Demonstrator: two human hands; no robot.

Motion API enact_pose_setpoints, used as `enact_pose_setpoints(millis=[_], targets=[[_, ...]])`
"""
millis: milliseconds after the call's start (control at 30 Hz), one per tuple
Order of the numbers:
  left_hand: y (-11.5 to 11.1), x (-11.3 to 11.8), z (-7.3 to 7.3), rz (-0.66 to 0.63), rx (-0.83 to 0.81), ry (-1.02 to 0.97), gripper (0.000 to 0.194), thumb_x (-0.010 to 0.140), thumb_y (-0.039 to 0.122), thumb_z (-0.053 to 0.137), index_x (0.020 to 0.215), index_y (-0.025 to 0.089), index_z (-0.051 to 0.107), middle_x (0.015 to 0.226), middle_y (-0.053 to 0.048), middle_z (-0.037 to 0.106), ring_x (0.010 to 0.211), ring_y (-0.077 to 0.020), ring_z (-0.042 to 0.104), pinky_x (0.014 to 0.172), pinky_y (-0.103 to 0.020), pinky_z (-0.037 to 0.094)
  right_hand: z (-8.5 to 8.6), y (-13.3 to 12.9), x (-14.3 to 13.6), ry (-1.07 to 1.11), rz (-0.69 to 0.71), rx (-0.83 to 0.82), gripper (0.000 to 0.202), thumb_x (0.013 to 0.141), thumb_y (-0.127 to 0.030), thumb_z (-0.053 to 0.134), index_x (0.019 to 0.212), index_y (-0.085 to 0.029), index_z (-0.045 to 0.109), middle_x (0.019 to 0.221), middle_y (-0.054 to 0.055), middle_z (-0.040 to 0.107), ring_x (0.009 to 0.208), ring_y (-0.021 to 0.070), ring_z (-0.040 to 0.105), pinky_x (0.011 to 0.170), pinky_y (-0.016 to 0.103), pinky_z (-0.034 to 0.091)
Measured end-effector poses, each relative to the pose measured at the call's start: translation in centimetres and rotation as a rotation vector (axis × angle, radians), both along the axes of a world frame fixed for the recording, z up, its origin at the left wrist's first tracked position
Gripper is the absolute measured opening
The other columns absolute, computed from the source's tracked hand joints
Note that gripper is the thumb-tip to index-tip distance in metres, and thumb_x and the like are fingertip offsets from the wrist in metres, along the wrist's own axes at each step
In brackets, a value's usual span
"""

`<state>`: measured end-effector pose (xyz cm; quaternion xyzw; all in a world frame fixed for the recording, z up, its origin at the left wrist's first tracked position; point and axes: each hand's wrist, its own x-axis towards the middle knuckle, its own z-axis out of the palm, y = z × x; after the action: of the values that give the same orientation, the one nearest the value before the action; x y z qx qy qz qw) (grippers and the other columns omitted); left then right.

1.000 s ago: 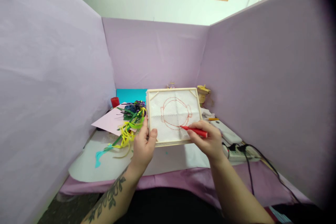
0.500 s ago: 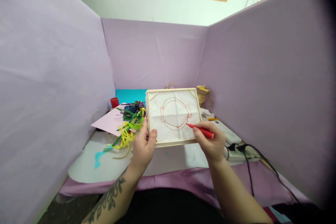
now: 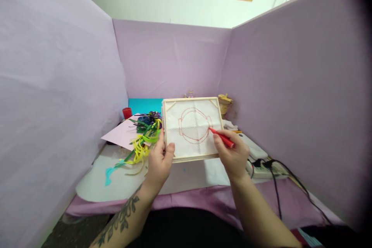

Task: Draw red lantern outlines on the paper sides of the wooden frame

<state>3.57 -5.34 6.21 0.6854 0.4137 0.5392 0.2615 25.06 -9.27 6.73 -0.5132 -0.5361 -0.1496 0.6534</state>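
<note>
A wooden frame (image 3: 188, 151) with white mesh-like fabric is held up over the table, tilted toward me. On its fabric is a red outline (image 3: 190, 109) of a round shape with small tabs at its left and right. My left hand (image 3: 159, 159) grips the frame's lower left corner, thumb on the front, other fingers mostly hidden behind. In my right hand (image 3: 234, 155) is a red marker (image 3: 225, 139), pinched between thumb and fingers, its tip at the outline's right tab.
Yellow and green paper strips (image 3: 141, 149) lie on pink paper (image 3: 119, 133) at left, near a red cup-like object (image 3: 127, 113) and a blue sheet (image 3: 143, 104). At right are a power strip (image 3: 266, 170) with black cables and a yellowish container (image 3: 224, 104). Purple partitions (image 3: 174, 58) surround the table.
My right hand has shifted the marker tip slightly upward, from the outline's lower right to its right tab. My left hand and the frame are almost where they were.
</note>
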Motion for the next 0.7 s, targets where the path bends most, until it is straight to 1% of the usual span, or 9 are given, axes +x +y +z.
enact_pose_setpoints(millis=[233,400,567,700], targets=[[-0.03,0.05,-0.04,-0.007,-0.012,-0.004,0.065,0.090,0.041,0.048,0.145,0.009,0.037,0.066,0.004,0.047,0.062,-0.0125,0.047,0.060,-0.024,0.040,0.03,0.12,0.05,-0.016,-0.009,-0.027,0.012,0.082,-0.025,0.065,0.093,-0.020,0.069,0.086,0.003,0.070,0.077,0.0167,0.064,0.074,0.030,0.050],[-0.08,0.03,0.01,-0.006,-0.018,-0.012,0.065,0.089,0.041,0.049,0.145,0.010,0.037,0.065,0.004,0.045,0.061,-0.0125,0.047,0.060,-0.024,0.039,0.21,0.06,-0.07,0.028,0.012,-0.030,0.008,0.082,-0.025,0.066,0.087,-0.019,0.069,0.080,0.002,0.069,0.072,0.0154,0.064,0.069,0.028,0.050],[0.03,0.00,-0.11,-0.015,-0.025,-0.010,0.065,0.090,0.041,0.048,0.145,0.010,0.036,0.066,0.004,0.046,0.063,-0.0128,0.047,0.061,-0.024,0.039,0.27,0.05,-0.10,0.039,0.012,-0.026,0.011,0.082,-0.026,0.065,0.091,-0.019,0.069,0.084,0.003,0.070,0.075,0.0161,0.064,0.072,0.029,0.050],[0.05,0.02,-0.11,-0.021,-0.009,-0.014,0.065,0.090,0.041,0.048,0.146,0.010,0.035,0.066,0.005,0.045,0.061,-0.0123,0.046,0.059,-0.024,0.039,0.38,-0.07,-0.05,0.044,0.018,-0.046,0.009,0.081,-0.027,0.066,0.086,-0.019,0.069,0.078,0.002,0.069,0.071,0.0155,0.063,0.068,0.028,0.050]])
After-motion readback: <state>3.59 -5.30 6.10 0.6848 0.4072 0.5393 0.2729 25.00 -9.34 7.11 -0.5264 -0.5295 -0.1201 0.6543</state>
